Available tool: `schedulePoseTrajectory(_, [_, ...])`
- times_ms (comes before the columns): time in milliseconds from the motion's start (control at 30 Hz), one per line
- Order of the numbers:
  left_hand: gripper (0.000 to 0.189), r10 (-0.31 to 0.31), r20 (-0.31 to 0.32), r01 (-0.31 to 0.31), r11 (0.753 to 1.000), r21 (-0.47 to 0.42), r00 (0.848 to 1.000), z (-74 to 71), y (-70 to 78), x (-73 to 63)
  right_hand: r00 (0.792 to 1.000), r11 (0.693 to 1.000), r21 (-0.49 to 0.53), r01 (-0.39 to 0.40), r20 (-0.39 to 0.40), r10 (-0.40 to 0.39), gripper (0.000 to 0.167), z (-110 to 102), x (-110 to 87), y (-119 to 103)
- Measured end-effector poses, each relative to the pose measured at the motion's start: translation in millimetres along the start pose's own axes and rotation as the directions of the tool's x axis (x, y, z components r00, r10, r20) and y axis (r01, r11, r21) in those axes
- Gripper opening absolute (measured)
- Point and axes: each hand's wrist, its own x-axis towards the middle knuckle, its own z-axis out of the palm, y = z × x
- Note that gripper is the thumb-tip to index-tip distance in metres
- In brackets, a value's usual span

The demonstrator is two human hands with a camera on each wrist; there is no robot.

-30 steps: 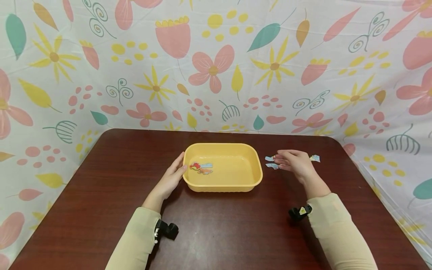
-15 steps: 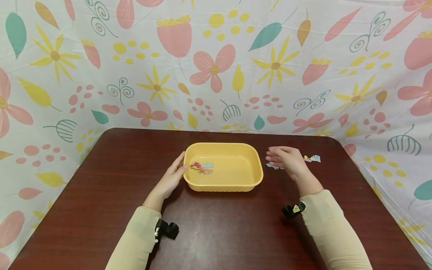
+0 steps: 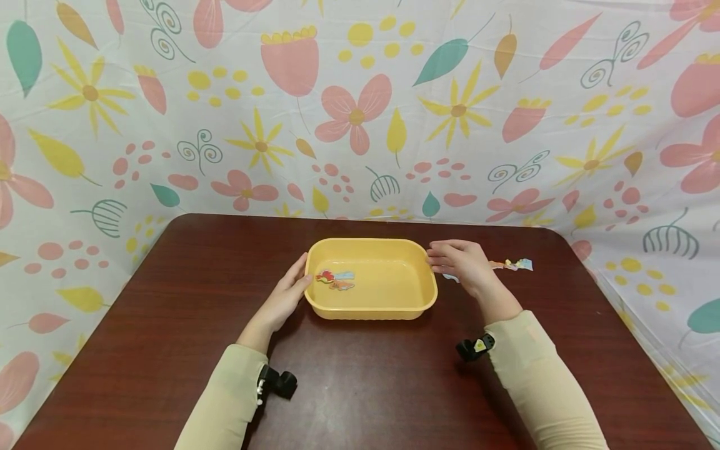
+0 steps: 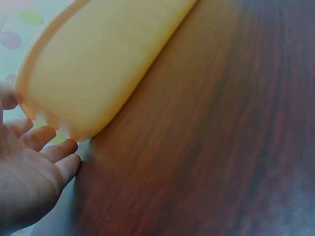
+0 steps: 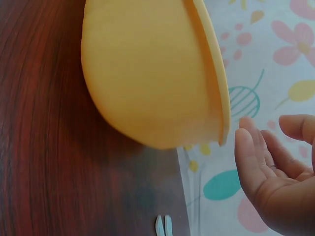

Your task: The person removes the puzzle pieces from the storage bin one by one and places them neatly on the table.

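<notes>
A yellow plastic tray [image 3: 394,294] stands mid-table with three small puzzle pieces [image 3: 335,280] lying at its left end. My left hand [image 3: 285,295] rests with straight fingers against the tray's left wall [image 4: 98,64] and holds nothing. My right hand [image 3: 460,262] hovers by the tray's right rim, its fingers relaxed and its palm empty [image 5: 275,167]. A pale blue piece [image 3: 450,277] peeks out from under that hand, and two pieces [image 5: 163,226] show edge-on on the table. Another piece [image 3: 514,265] lies further right.
The dark wooden table [image 3: 365,387] is backed and flanked by a flowered cloth [image 3: 360,112]. Black wrist cameras [image 3: 278,382] sit on both beige sleeves.
My right hand has slid left, from over the loose pieces to the tray's right rim. The left hand and the tray have stayed put.
</notes>
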Motion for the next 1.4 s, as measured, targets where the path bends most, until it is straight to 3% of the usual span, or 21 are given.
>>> schedulePoseTrajectory(867, [0.058, -0.003, 0.006, 0.002, 1.000, 0.007, 1.000, -0.8, -0.8, -0.3, 0.994, 0.999, 0.025, 0.025, 0.106, -0.027, 0.044, 55, 14.9, -1])
schedulePoseTrajectory(1200, [0.058, 0.001, 0.002, -0.001, 1.000, 0.001, 1.000, -0.6, -1.1, 0.5, 0.993, 0.998, -0.053, 0.020, 0.114, -0.014, 0.042, 80, 19.4, -1])
schedulePoseTrajectory(1400, [0.058, 0.004, 0.006, -0.004, 1.000, -0.001, 1.000, -0.8, -1.2, 1.3, 0.987, 0.996, -0.076, 0.054, 0.157, -0.041, 0.042, 93, 20.0, -3])
